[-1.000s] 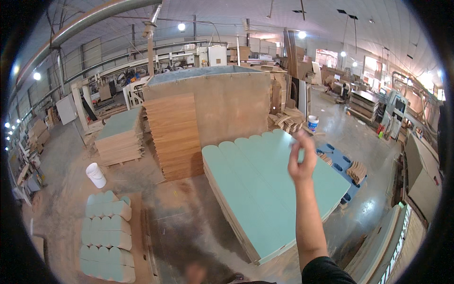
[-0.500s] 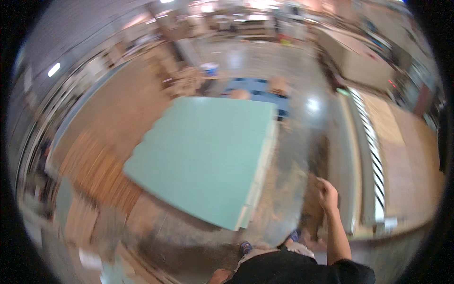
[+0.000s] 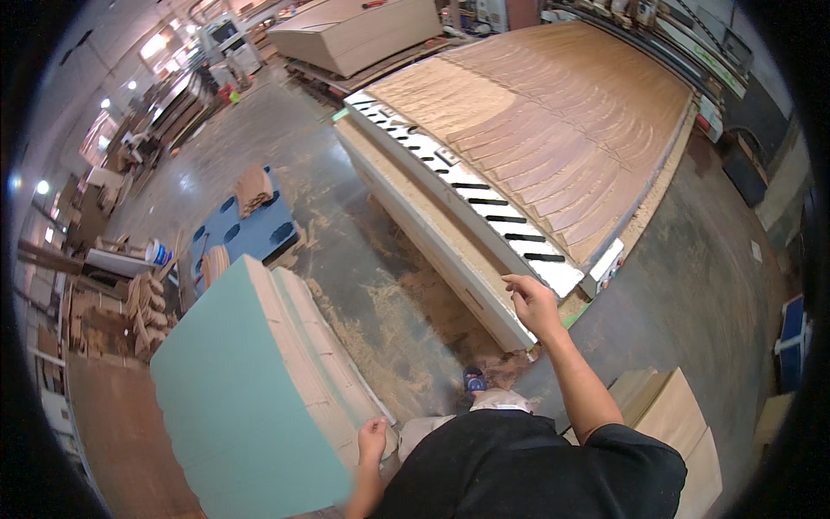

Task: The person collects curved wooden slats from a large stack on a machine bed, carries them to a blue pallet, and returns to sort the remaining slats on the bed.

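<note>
Right hand (image 3: 533, 307) seen empty, fingers loosely parted, near slotted bed (image 3: 484, 203) | left hand (image 3: 372, 439), left of bed: grip cannot be told | slip judged possible, caused by sawdust (image 3: 424, 298) beside bed

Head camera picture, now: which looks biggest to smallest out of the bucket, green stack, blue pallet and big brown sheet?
1. Green stack and brown sheet: too alike to rank; the stack looks nearer the camera.
2. Blue pallet
3. Bucket
</note>
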Demonstrator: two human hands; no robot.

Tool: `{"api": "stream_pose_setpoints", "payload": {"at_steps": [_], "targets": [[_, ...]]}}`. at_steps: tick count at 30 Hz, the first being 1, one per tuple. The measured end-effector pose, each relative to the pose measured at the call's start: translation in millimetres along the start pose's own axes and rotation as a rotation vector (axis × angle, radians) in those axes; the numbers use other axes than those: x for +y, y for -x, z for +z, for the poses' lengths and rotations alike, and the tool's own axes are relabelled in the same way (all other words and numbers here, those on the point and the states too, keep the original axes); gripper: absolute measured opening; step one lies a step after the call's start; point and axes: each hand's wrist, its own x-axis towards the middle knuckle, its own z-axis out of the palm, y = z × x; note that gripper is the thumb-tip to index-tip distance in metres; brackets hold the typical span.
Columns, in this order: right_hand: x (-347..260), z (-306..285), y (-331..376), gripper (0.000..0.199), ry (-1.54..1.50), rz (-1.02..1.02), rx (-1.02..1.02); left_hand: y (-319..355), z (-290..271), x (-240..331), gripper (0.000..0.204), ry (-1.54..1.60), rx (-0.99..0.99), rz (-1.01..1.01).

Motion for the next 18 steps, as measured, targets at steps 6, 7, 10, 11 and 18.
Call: {"api": "stream_pose_setpoints", "payload": {"at_steps": [6,7,10,11,18], "targets": [[15,35,-37,0.035,-0.002,0.034,-0.029,-73,-6,23,0.027,-0.116,-0.054,0.086],[15,46,-45,0.035,-0.006,0.034,-0.045,-90,-9,26,0.027,-0.104,-0.054,0.103],[13,84,-74,0.037,0.02,0.006,-0.084,-152,-23,43,0.027,-0.06,-0.039,0.078],[12,98,-85,0.037,0.035,-0.006,-0.095,-174,-29,50,0.027,-0.08,-0.032,0.112],[-28,172,-175,0.034,0.065,0.051,-0.044,-349,-57,203,0.027,-0.114,-0.126,0.337]]}}
